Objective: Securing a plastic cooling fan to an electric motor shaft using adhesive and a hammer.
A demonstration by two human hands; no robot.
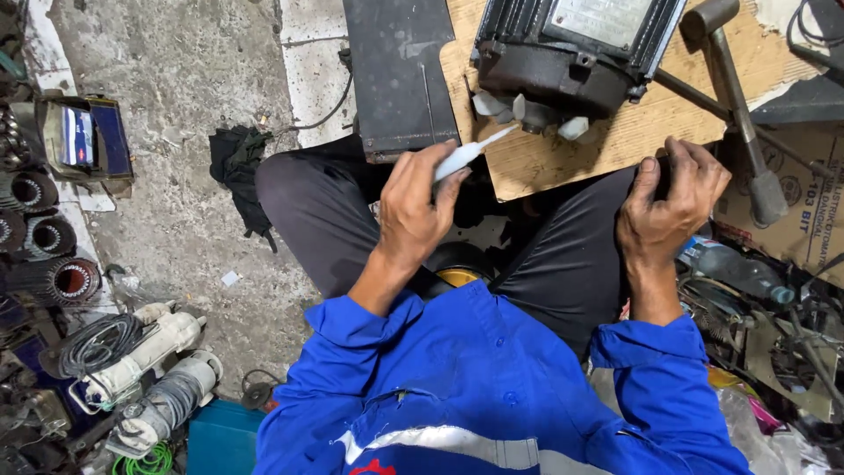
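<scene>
Left hand, wrist bent back, fingers pinching a white tube aimed at the dark motor on the far board. Right hand rested curled, gripping nothing, on the right knee.

Beside the one black electric motor, one hammer is lying. Left of the motor, three wound stators are sitting, two grey power tools are lying, and one dark rag is resting.
</scene>
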